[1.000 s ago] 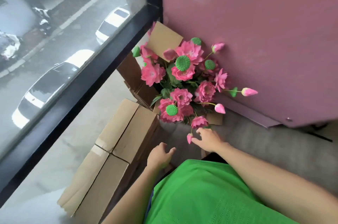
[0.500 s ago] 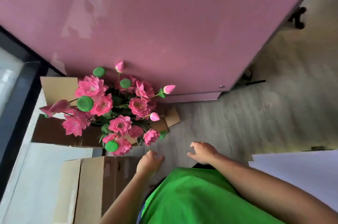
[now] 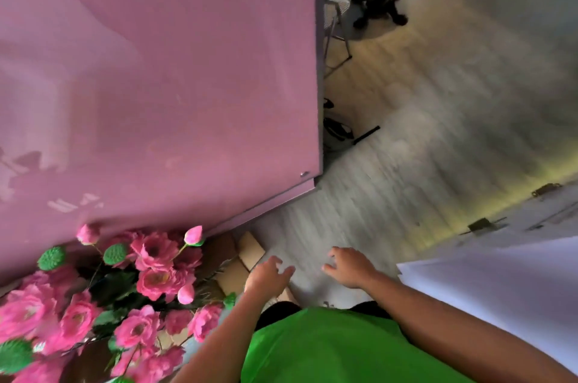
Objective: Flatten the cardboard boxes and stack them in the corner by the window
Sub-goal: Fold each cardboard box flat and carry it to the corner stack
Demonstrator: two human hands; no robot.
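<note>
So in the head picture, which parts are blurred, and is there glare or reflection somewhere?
Head view: the grey wood floor is smeared with motion blur, strongest on the right; the pink artificial flowers at lower left are soft too; both hands, left and right, are slightly blurred; the glossy pink panel carries pale reflections; its straight edges bow from wide-angle distortion.

Pink flowers (image 3: 150, 276), mauve panel (image 3: 162, 79), green shirt (image 3: 328, 348), brown cardboard (image 3: 248, 249)
</note>
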